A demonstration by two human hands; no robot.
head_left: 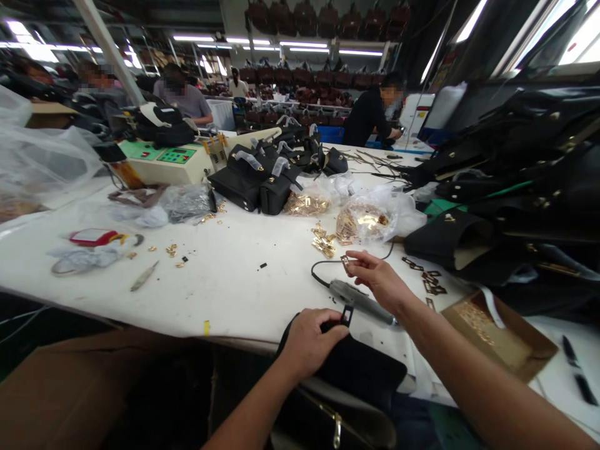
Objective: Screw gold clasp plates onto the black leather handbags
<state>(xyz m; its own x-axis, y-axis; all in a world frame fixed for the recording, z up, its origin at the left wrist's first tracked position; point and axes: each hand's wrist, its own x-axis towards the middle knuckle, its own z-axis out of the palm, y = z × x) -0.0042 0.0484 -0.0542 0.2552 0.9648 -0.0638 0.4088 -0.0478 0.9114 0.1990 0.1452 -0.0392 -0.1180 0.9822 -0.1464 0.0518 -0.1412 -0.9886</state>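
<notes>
A black handbag with a gold zip lies at the table's front edge, its flap turned up. My left hand is closed on the flap's edge, beside a small slotted tab that sticks up past the fingers. Above and to the right, my right hand pinches a small gold metal plate between thumb and fingers. Under that hand lies a grey corded electric screwdriver. Loose gold plates are heaped just beyond.
Bags of gold fittings and finished black handbags stand farther back. At right are an open cardboard box of small parts, a knife and piled black bags. A machine stands back left. Several people work beyond.
</notes>
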